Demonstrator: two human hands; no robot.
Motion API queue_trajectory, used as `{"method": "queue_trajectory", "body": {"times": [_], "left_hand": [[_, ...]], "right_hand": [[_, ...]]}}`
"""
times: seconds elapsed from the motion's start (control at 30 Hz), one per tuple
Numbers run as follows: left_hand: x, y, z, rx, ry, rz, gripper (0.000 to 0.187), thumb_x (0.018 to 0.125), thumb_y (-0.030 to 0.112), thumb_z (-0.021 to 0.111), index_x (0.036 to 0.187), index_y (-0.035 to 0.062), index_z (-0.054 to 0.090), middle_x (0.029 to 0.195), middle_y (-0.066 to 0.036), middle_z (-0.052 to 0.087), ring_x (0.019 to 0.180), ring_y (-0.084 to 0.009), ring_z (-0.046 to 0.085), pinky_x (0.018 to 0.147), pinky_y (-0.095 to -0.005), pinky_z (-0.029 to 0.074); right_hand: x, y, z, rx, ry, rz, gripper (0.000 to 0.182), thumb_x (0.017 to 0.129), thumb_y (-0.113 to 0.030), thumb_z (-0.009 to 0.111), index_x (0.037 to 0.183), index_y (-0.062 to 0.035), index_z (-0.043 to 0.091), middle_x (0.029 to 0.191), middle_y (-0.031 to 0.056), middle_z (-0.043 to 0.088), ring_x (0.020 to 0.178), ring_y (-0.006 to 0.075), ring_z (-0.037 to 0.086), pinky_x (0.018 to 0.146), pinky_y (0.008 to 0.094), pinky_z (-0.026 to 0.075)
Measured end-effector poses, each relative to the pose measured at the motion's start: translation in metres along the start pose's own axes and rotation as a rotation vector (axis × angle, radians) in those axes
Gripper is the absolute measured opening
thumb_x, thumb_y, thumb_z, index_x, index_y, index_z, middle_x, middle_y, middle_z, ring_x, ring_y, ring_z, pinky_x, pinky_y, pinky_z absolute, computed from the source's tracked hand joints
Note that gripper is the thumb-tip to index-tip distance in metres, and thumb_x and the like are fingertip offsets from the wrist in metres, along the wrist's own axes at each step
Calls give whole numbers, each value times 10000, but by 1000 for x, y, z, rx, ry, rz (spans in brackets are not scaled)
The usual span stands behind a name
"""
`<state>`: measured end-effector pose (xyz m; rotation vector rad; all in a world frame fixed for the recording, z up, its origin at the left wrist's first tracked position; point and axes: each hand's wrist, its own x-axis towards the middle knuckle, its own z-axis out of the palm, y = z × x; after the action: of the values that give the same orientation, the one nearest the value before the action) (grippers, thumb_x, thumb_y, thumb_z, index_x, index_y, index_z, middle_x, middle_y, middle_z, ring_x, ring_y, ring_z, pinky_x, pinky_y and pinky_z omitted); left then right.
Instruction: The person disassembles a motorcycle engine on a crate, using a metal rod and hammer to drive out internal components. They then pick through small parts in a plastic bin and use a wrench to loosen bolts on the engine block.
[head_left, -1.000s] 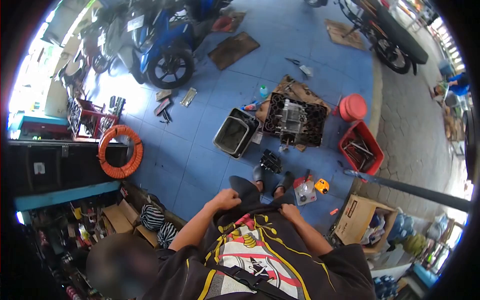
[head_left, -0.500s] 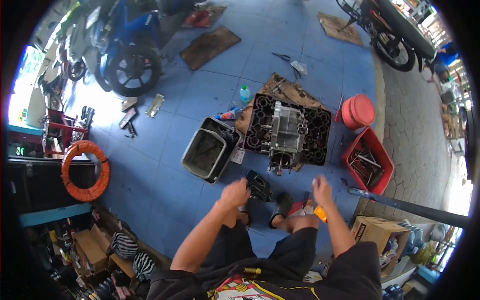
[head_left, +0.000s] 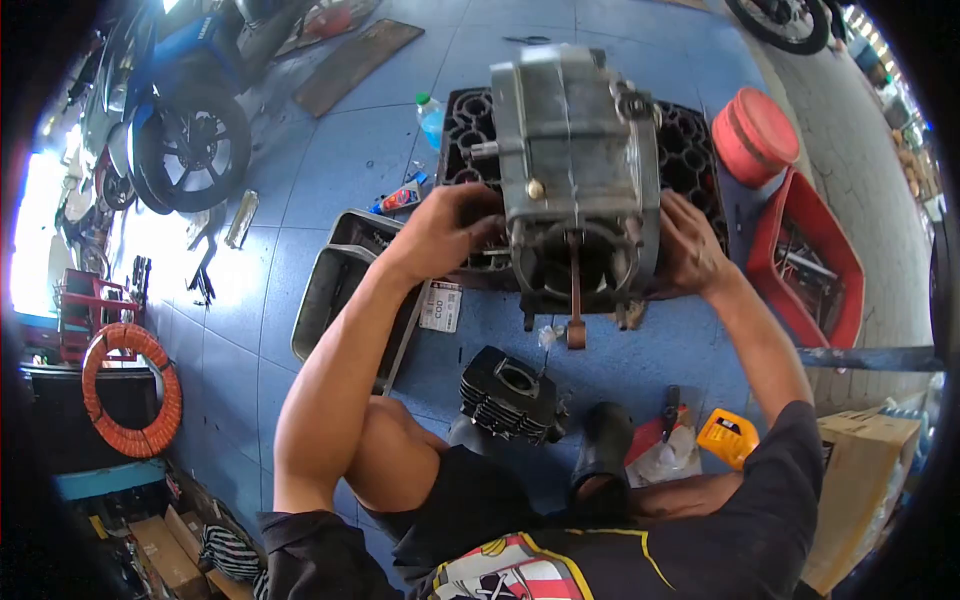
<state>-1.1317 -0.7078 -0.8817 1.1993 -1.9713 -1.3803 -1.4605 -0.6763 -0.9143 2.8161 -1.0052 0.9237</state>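
A grey engine crankcase [head_left: 575,150] sits over a black plastic crate [head_left: 468,125], its connecting rod [head_left: 575,295] sticking out toward me. My left hand [head_left: 450,230] is at the left side of the crankcase, fingers curled and their tips partly in shadow. On the opposite side my right hand [head_left: 693,240] is wrapped against the case, some fingertips hidden. Between the crate and my feet, a black finned engine cylinder [head_left: 510,395] lies on the blue tiled floor.
Left of the crate are grey tubs [head_left: 322,300], a glue tube [head_left: 400,198] and a bottle [head_left: 431,122]. To the right stand a red bucket [head_left: 755,138] and a red tool bin [head_left: 845,290]. A yellow bottle [head_left: 728,438] lies near my right foot.
My body has come down and forward, closer to the crate. Both hands have moved from above the floor near me to the two sides of the crankcase; the left has left the cylinder.
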Motion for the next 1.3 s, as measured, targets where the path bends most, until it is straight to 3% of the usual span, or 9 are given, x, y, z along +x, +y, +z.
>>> {"method": "queue_trajectory", "body": {"times": [0.27, 0.43, 0.57, 0.67, 0.73, 0.9, 1.0, 1.23, 1.3], "left_hand": [[-7, -24, 14, -222, 43, 19, 289, 925, 201, 645, 1099, -29, 630, 960, -45, 670, 897, -104, 593, 777, -253, 492], [-2, -30, 13, -363, 37, -63, 304, 931, 249, 639, 1060, -24, 664, 853, -18, 667, 680, -68, 543, 600, -220, 443], [-2, -22, 16, -426, 73, -181, 309, 945, 265, 619, 1033, -26, 674, 813, -15, 659, 588, -59, 487, 524, -223, 393], [4, -25, 14, -429, 89, -249, 315, 955, 276, 604, 1013, -26, 675, 793, -20, 652, 565, -59, 471, 503, -227, 378], [6, -28, 13, -332, 85, -246, 303, 958, 258, 602, 999, -34, 670, 794, -25, 650, 590, -61, 488, 526, -226, 398], [-3, -14, 14, -295, 155, -86, 284, 921, 251, 650, 1015, -16, 671, 826, -33, 659, 666, -73, 528, 593, -238, 443], [-2, -27, 8, -160, 90, -12, 286, 893, 254, 680, 1027, 1, 675, 852, -37, 667, 703, -78, 543, 624, -244, 457], [1, -27, 10, -181, 63, -38, 334, 918, 290, 650, 1024, -26, 678, 762, -20, 631, 636, -72, 501, 561, -239, 419], [2, -27, 8, -172, 45, -96, 346, 928, 301, 639, 1016, -31, 680, 733, -10, 613, 621, -67, 485, 542, -237, 404]], "right_hand": [[-13, 8, 2, -131, -60, -4, 618, 668, -83, 685, 1260, -20, 519, 1101, 164, 564, 942, 361, 572, 771, 421, 508], [-8, 16, 0, 35, -122, 33, 602, 744, -3, 628, 1325, -70, 486, 1058, 158, 603, 859, 394, 607, 720, 422, 522], [-1, 22, 1, 186, -128, 72, 437, 833, -26, 582, 1268, -42, 540, 930, 135, 639, 779, 322, 634, 702, 394, 516], [13, 23, -8, 424, -228, 234, 283, 806, -44, 571, 1081, 15, 603, 833, 211, 619, 782, 417, 597, 688, 437, 494], [20, 33, -12, 641, -408, 373, 235, 933, -132, 521, 1052, 43, 625, 720, 72, 611, 703, 92, 544, 631, 305, 484], [16, 2, -14, 343, -270, 468, 287, 874, -51, 576, 1154, 8, 593, 825, 94, 641, 709, 160, 596, 647, 323, 497], [-3, 10, -2, -39, -48, -29, 685, 712, 10, 687, 1350, -80, 457, 1119, 184, 608, 837, 382, 619, 741, 399, 523], [3, 32, -1, 278, -182, 39, 467, 859, -54, 634, 1304, -39, 490, 927, 153, 649, 764, 288, 636, 675, 351, 515], [18, 29, -14, 539, -456, 451, 338, 958, -167, 569, 1255, -13, 521, 852, 103, 644, 742, 191, 626, 662, 319, 501]]}}
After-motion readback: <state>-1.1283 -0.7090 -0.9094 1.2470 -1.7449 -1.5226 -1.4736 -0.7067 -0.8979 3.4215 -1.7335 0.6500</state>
